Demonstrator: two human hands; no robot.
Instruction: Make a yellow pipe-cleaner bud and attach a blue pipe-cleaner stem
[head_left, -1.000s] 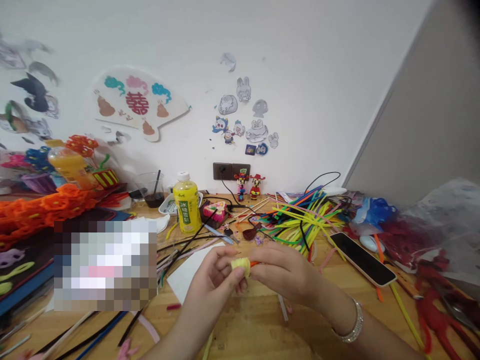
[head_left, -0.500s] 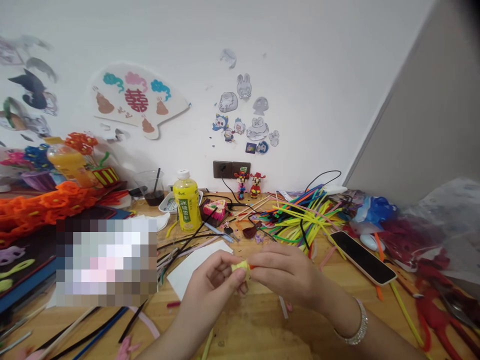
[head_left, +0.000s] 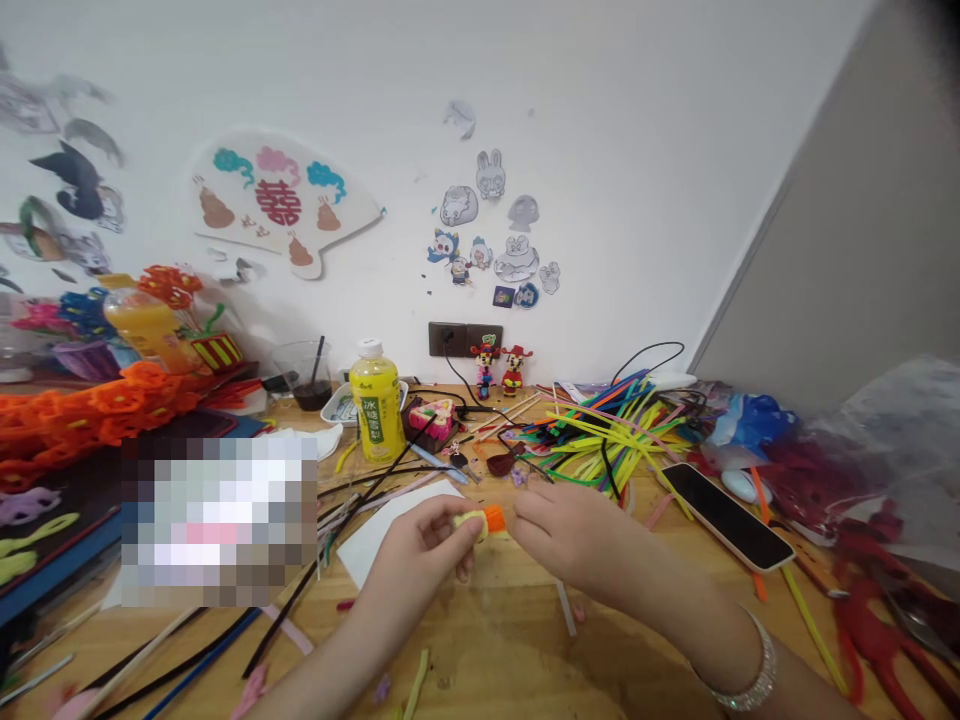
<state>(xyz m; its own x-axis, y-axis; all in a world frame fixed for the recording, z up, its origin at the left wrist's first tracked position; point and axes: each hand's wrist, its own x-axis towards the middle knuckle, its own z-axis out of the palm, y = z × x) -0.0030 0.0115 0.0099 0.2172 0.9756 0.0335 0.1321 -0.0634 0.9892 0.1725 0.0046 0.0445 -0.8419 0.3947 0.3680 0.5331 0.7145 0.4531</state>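
Over the wooden table my two hands meet on a small fuzzy piece, yellow with an orange end. My left hand pinches its yellow side with thumb and fingers closed. My right hand has its fingers pressed together at the orange end. A silver bracelet circles my right wrist. A white sheet of paper lies just left of my left hand.
A heap of coloured pipe cleaners lies behind my hands. A phone rests face up at the right. A yellow drink bottle, a cup of dark liquid, orange fuzzy flowers and loose black stems crowd the left. A plastic bag sits far right.
The fuzzy piece has turned in my fingers, so its orange end now shows more. Both hands have shifted slightly up and away from me. The view has drifted a little.
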